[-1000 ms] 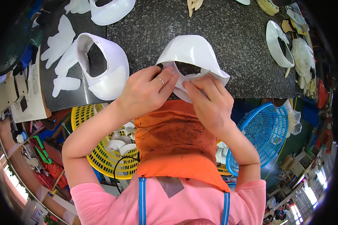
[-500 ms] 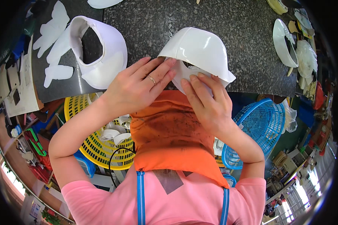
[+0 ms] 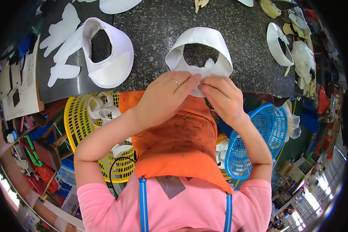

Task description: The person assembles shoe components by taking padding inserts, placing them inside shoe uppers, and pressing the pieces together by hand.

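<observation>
A glossy white shoe upper [image 3: 212, 37], with a wide opening through its middle, stands at the front edge of the dark speckled worktop. My left hand [image 3: 168, 91] closes on its near edge, the thumb and fingers pressed together there. Right beside it, my right hand [image 3: 223, 94] pinches the same edge with bent fingers. The hands almost meet and hide part of that edge. To the left lies a second white upper [image 3: 121, 50], with flat white cut pieces [image 3: 65, 29] next to it. A third white upper [image 3: 276, 46] rests at the right end of the worktop.
Below the worktop edge stand a yellow plastic basket [image 3: 74, 123] holding white curled pieces and a blue basket [image 3: 236, 150] to the right. Clear plastic bags [image 3: 303, 58] lie at the right end. Another white piece [image 3: 120, 5] is at the far left.
The upper between my hands has tipped so its opening now faces up. Both hands have come closer together on its near edge. The left hand has moved right and down.
</observation>
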{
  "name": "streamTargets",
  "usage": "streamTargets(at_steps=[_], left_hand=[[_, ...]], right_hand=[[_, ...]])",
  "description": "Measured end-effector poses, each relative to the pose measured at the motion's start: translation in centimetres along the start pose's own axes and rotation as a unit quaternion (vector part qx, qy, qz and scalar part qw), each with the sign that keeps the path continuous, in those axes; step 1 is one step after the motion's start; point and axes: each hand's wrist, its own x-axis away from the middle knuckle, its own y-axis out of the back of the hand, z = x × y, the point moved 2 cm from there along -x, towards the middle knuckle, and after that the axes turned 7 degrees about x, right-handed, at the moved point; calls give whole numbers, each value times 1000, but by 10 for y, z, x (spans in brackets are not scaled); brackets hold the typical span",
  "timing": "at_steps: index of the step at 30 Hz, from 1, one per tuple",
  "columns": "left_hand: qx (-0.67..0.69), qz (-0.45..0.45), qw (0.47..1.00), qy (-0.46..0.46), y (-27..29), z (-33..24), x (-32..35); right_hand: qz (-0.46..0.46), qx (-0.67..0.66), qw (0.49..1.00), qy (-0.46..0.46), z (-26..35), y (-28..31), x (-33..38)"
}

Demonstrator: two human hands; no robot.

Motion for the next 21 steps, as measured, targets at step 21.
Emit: streamTargets(at_steps=[21], left_hand=[[-153,-43,977,-144,-11,0,10]], right_hand=[[37,103,982,153,3,26,0]])
